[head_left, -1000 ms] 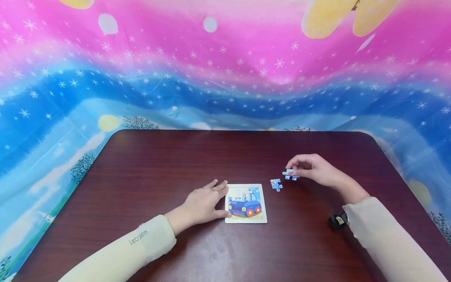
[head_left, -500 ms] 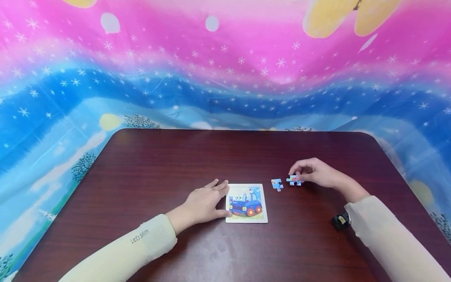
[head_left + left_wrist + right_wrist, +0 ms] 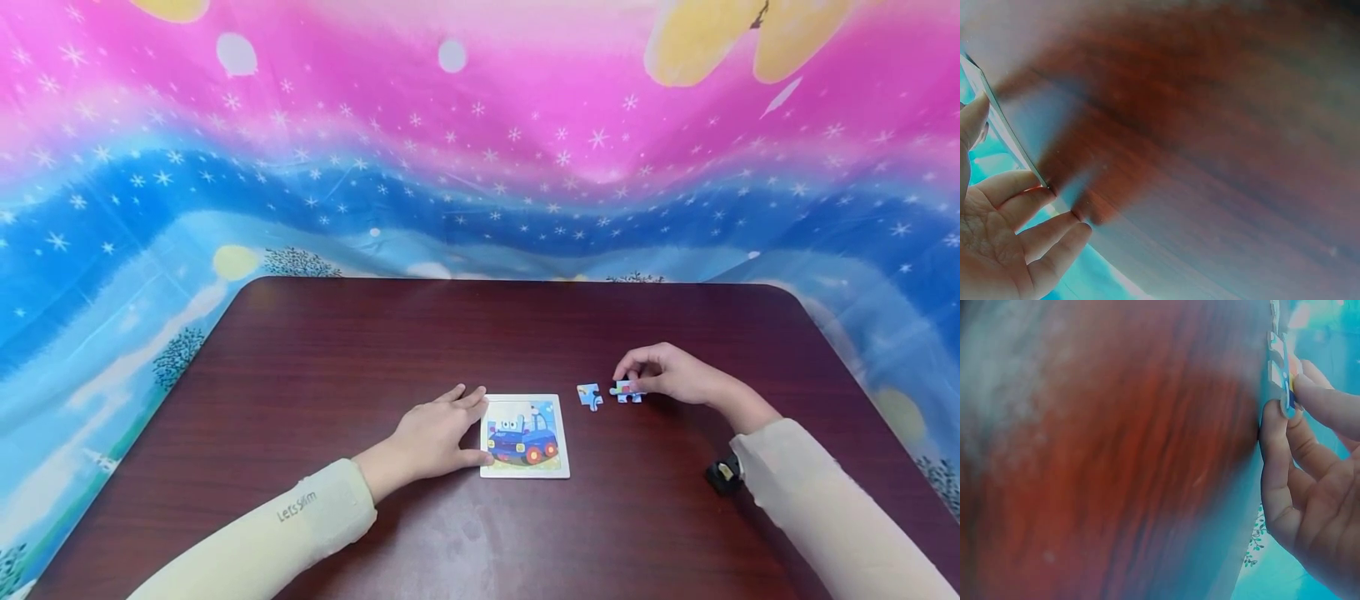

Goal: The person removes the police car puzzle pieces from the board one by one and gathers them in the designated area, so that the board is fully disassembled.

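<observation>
A small square jigsaw puzzle tray [image 3: 525, 474] with a white border lies on the table, showing a blue cartoon car; a pale patch without picture shows at its upper left. My left hand [image 3: 437, 435] is spread at the tray's left edge, its thumb and fingertips touching the border. To the right, my right hand [image 3: 684, 377] pinches a light-blue puzzle piece [image 3: 622, 389] with red and green marks between thumb and fingers. In the right wrist view this piece [image 3: 1284, 378] is seen edge-on, low at the table surface. Another loose blue puzzle piece [image 3: 588, 396] lies between it and the tray.
The dark red-brown wooden table [image 3: 420, 333] has rounded far corners. A pink and blue patterned cloth [image 3: 480, 167] hangs behind and around it. A black wrist-worn device [image 3: 724, 474] sits beneath the right sleeve.
My right hand has lowered the pinched puzzle piece toward the table and moved it slightly right, away from the other loose piece. The left hand stays on the tray edge.
</observation>
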The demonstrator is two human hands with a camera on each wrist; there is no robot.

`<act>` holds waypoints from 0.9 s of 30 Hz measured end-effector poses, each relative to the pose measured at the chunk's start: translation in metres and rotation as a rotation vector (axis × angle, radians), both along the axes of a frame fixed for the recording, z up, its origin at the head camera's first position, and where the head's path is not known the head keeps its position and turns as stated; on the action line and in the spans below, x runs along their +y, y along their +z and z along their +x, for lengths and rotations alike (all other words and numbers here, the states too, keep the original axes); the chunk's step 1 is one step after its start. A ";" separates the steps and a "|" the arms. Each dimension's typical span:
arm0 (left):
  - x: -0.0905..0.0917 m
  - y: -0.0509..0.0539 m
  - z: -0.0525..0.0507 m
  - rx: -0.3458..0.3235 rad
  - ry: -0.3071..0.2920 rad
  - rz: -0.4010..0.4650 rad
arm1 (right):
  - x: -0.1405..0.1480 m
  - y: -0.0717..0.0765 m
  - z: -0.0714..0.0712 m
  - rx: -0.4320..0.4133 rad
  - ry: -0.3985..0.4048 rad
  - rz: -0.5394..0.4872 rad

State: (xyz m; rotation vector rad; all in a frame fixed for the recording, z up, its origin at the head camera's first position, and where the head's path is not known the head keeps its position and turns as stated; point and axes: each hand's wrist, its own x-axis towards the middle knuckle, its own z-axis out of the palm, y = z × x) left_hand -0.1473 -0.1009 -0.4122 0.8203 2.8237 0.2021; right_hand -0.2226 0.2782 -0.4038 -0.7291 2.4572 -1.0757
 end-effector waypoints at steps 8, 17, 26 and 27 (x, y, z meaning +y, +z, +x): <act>0.000 0.001 0.001 -0.004 0.000 -0.001 | 0.003 -0.001 -0.003 0.076 -0.040 0.079; 0.000 0.003 0.002 0.000 -0.004 -0.001 | -0.012 0.004 -0.003 0.089 -0.022 0.041; 0.001 0.002 0.001 0.011 -0.004 -0.014 | -0.049 0.006 -0.002 0.074 0.051 0.040; 0.001 0.002 0.001 0.010 -0.003 -0.016 | -0.054 0.006 -0.002 0.084 0.064 0.047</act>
